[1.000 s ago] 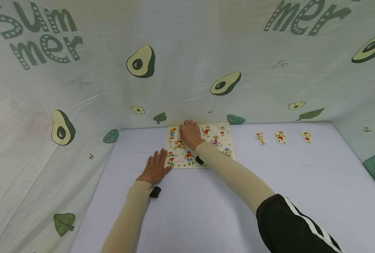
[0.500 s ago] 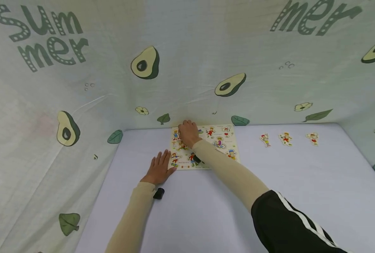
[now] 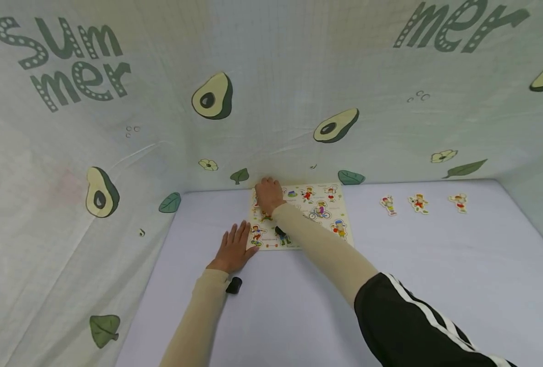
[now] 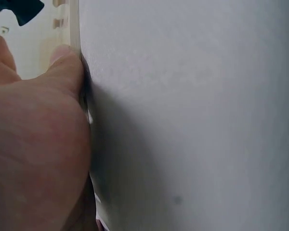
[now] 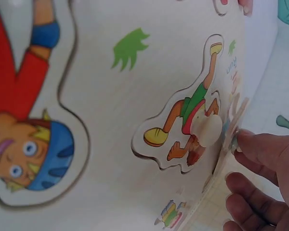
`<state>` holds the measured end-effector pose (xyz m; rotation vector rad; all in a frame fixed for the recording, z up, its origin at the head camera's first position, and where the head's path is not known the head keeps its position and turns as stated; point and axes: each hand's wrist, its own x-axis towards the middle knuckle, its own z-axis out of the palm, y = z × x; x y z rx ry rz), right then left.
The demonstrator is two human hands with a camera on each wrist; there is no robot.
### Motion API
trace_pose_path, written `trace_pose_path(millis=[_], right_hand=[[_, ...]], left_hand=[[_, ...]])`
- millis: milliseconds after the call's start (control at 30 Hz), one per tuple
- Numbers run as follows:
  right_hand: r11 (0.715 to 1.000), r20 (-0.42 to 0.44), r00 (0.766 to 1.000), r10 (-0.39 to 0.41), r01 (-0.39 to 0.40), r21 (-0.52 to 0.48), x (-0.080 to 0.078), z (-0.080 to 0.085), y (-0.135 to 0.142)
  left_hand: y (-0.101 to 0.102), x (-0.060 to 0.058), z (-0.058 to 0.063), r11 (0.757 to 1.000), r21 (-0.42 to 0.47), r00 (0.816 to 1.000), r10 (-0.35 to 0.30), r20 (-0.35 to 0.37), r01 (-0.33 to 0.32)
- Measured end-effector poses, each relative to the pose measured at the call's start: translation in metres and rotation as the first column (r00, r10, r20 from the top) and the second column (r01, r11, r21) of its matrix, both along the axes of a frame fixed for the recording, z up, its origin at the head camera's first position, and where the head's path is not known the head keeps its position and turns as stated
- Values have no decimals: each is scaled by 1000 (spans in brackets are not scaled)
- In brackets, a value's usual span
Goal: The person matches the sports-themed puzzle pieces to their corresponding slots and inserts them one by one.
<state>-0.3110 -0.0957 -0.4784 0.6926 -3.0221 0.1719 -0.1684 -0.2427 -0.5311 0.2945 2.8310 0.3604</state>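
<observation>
A wooden puzzle board (image 3: 302,216) with cartoon sports figures lies at the back of the table. My right hand (image 3: 269,196) is over its upper left part, hiding some figures. In the right wrist view, my right thumb and fingertip pinch a thin puzzle piece (image 5: 238,115), seen nearly edge-on and tilted at the board's edge. Beside it a running-figure piece (image 5: 195,118) with a round knob sits in its cut-out. My left hand (image 3: 232,247) lies with fingers straight along the board's left edge, its thumb (image 4: 65,67) resting on the lower left corner.
Three loose figure pieces, a left one (image 3: 388,205), a middle one (image 3: 419,203) and a right one (image 3: 459,202), lie on the white table (image 3: 413,255) right of the board. A patterned cloth (image 3: 271,86) rises behind the table.
My right hand has shifted left over the board, toward its upper left corner. My left hand stays at the board's edge. The head view has shifted slightly.
</observation>
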Motion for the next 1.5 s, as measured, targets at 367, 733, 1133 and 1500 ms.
trace_pose_path(millis=[367,733,1133,1500], right_hand=[[999,-14,1000,-10,11,53,-3,-2,2],[994,-21,1000,-20,22,103,-5,-4,6],[999,-110,994,7,-3,38,9,18,49],[982,-139,989,-45,18,-187,31,29,130]], left_hand=[[12,1,1,1000,-3,1000,-6,-13,6],[19,1,1,999,31,999,-25,-36,27],[10,3,-1,1000,19,1000,-6,-7,6],[-2,2,0,1000,24,1000,-5,13,5]])
